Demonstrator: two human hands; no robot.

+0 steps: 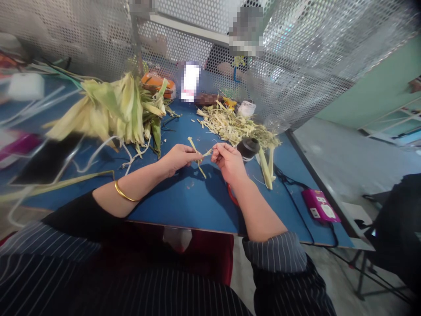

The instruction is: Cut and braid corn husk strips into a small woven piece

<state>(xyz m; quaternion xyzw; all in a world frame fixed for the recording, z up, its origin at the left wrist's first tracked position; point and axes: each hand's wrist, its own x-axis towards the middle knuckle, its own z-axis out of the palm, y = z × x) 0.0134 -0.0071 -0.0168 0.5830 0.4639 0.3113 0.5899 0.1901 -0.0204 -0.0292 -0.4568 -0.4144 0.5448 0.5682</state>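
My left hand (180, 159) is closed in a pinch on a small bundle of pale corn husk strips (201, 169); one strip crosses the others at a slant. Close to its right, my right hand (227, 159) has thumb and forefinger pressed together on what looks like a thin thread (214, 143), very fine and hard to follow. Just beyond my right hand lies a dark spool (248, 147) on its side. Part of a red loop, apparently a scissors handle (232, 195), shows beside my right forearm.
Corn husks (121, 105) are heaped at the left, and shredded husk (230, 123) at the back right. Two husk pieces (265, 169) lie right of the spool. A magenta power box (320, 205) with black cables sits near the right edge. A perforated metal screen (184, 44) stands behind.
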